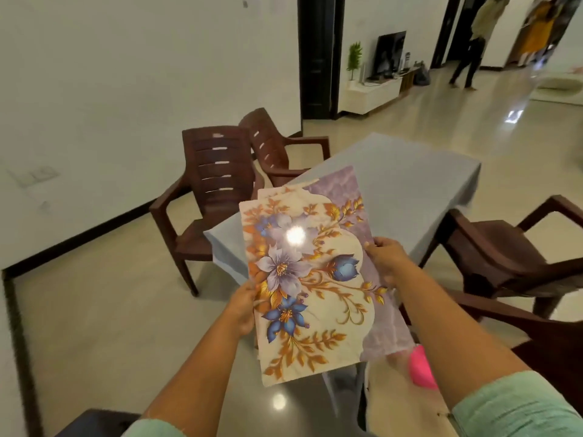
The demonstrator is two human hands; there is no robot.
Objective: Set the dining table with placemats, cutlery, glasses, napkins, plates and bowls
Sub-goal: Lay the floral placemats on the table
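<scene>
I hold a stack of floral placemats (315, 279) up in front of me, above the near end of the dining table (403, 184). The mats are cream and purple with blue flowers and gold leaves. Their edges are fanned, so more than one shows. My left hand (244, 305) grips the stack's left edge. My right hand (386, 260) grips the right edge, thumb on top. The table wears a pale grey-blue cloth and its visible top is bare.
Two brown plastic chairs (214, 197) stand left of the table and another (511, 247) stands on the right. A pink object (421, 369) shows below my right forearm. A TV unit (375, 89) and a standing person (473, 45) are far back.
</scene>
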